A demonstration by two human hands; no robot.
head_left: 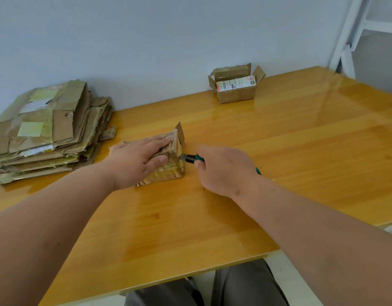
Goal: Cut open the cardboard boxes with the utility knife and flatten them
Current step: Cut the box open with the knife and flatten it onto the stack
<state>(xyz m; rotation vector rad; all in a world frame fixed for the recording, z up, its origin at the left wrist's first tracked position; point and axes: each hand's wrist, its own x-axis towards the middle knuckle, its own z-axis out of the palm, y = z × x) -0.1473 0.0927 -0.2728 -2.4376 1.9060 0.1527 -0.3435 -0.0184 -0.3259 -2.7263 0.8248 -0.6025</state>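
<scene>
Right hand grip: right hand [223,168] curled round the green utility knife [191,158], blade tip at the taped box's right edge.
Left hand: left hand [138,161] pressed flat on the taped cardboard box [168,166].
Box position: mid-table [279,151].
Left side: stack of flattened boxes [47,131].
Far edge: open box [236,86].

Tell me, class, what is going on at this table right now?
A person is cutting open a small taped box on the wooden table. The left hand presses flat on top of the box to steady it, while the right hand grips a green knife with its tip at the box's right side. A stack of flattened boxes lies at the left. Another box, flaps open, stands at the back by the wall, not yet flattened.
</scene>
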